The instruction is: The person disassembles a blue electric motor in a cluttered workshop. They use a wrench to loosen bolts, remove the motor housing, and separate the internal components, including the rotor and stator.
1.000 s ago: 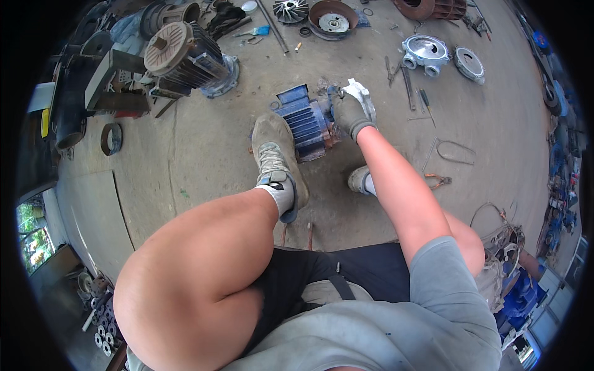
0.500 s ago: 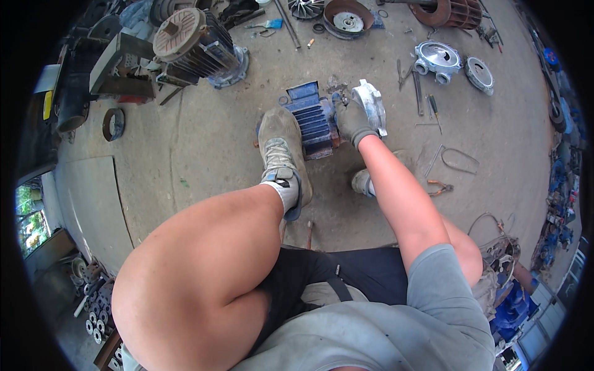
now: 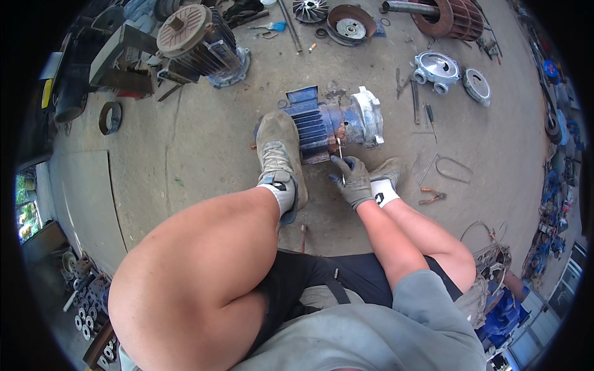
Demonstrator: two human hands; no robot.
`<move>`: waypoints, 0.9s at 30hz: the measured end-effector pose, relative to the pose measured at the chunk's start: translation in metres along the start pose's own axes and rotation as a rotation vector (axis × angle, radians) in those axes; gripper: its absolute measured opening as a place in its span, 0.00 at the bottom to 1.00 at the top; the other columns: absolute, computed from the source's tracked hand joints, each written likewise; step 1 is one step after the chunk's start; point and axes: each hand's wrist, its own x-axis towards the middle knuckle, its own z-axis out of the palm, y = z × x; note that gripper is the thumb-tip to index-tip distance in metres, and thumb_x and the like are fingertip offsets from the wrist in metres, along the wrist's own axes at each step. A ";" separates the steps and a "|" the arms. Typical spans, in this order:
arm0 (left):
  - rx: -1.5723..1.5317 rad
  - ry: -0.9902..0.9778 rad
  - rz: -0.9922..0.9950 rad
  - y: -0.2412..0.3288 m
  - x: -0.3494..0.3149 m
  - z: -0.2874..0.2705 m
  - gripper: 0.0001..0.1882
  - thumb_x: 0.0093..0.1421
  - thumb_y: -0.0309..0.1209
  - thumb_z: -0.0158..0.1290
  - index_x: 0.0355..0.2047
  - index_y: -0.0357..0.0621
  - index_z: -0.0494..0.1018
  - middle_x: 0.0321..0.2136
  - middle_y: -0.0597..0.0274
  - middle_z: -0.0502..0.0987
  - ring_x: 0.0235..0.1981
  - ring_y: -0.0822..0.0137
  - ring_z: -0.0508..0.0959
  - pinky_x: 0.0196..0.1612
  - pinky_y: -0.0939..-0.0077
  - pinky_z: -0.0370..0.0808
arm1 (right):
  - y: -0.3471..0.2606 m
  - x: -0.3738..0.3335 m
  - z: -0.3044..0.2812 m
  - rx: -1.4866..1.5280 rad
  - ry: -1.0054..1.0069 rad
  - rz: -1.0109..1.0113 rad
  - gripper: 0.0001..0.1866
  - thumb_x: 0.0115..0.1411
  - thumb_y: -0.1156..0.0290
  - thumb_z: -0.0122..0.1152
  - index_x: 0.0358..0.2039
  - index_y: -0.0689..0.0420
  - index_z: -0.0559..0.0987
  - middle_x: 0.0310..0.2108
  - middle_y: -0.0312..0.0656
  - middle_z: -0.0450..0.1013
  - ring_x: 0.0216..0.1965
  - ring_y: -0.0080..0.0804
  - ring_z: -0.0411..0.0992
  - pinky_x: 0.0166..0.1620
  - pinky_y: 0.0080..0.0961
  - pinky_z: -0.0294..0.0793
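Observation:
A blue finned electric motor [image 3: 313, 130] lies on its side on the concrete floor, with a silver cast flange [image 3: 370, 116] at its right end. My left shoe [image 3: 276, 139] rests on the motor's left part. In a grey work glove, my right hand [image 3: 354, 183] is closed round a slim metal wrench [image 3: 340, 147]. The tool's upper end reaches the rusty joint near the motor's right side; whether it sits on a bolt is too small to tell. My left hand is out of the picture.
Right of the motor lie a screwdriver [image 3: 431, 120], orange-handled pliers [image 3: 432, 196] and silver pump covers [image 3: 437, 69]. A larger upright motor [image 3: 201, 46] stands at the far left. A rusty ring [image 3: 111, 118] and a brush [image 3: 272, 26] lie on the floor.
My right hand has moved from the motor's far side by the flange to its near side, where the wrench now shows. The flanged end is now uncovered.

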 end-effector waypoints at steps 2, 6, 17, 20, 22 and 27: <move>0.011 0.000 -0.004 0.002 -0.001 0.000 0.24 0.47 0.12 0.49 0.47 0.34 0.76 0.39 0.42 0.76 0.44 0.37 0.76 0.46 0.57 0.75 | 0.013 0.000 0.008 -0.029 -0.011 -0.138 0.29 0.63 0.63 0.70 0.64 0.48 0.73 0.62 0.52 0.70 0.59 0.52 0.72 0.62 0.50 0.73; 0.037 -0.010 -0.011 0.010 0.003 0.001 0.24 0.46 0.12 0.50 0.46 0.34 0.77 0.38 0.43 0.76 0.42 0.37 0.76 0.45 0.58 0.75 | 0.016 0.017 0.006 -0.110 -0.147 -0.143 0.38 0.56 0.62 0.77 0.65 0.49 0.71 0.58 0.52 0.71 0.59 0.54 0.71 0.62 0.49 0.73; 0.220 -0.055 -0.122 0.042 0.019 0.012 0.25 0.44 0.11 0.51 0.45 0.34 0.78 0.35 0.44 0.77 0.38 0.38 0.77 0.40 0.61 0.76 | -0.004 0.008 -0.029 0.398 -0.344 -0.018 0.43 0.50 0.46 0.83 0.60 0.56 0.75 0.60 0.52 0.73 0.58 0.51 0.76 0.60 0.42 0.76; 0.223 -0.004 -0.106 0.040 0.018 0.014 0.25 0.43 0.10 0.51 0.44 0.35 0.79 0.34 0.45 0.77 0.36 0.38 0.77 0.38 0.62 0.76 | -0.008 0.001 -0.026 0.396 -0.251 0.333 0.29 0.63 0.45 0.72 0.52 0.56 0.80 0.51 0.51 0.79 0.51 0.49 0.79 0.56 0.43 0.78; 0.204 0.014 -0.088 0.037 0.017 0.014 0.24 0.44 0.11 0.51 0.44 0.35 0.78 0.34 0.45 0.77 0.37 0.39 0.77 0.39 0.62 0.76 | -0.020 -0.006 -0.023 0.427 0.063 0.508 0.23 0.75 0.47 0.57 0.41 0.55 0.84 0.41 0.52 0.81 0.46 0.54 0.81 0.52 0.46 0.79; 0.159 -0.004 -0.065 0.033 0.013 0.013 0.21 0.47 0.11 0.50 0.43 0.35 0.77 0.35 0.44 0.77 0.40 0.39 0.77 0.42 0.61 0.76 | -0.072 -0.006 0.002 0.330 0.068 0.231 0.21 0.76 0.51 0.52 0.51 0.57 0.80 0.47 0.58 0.81 0.52 0.58 0.79 0.55 0.52 0.77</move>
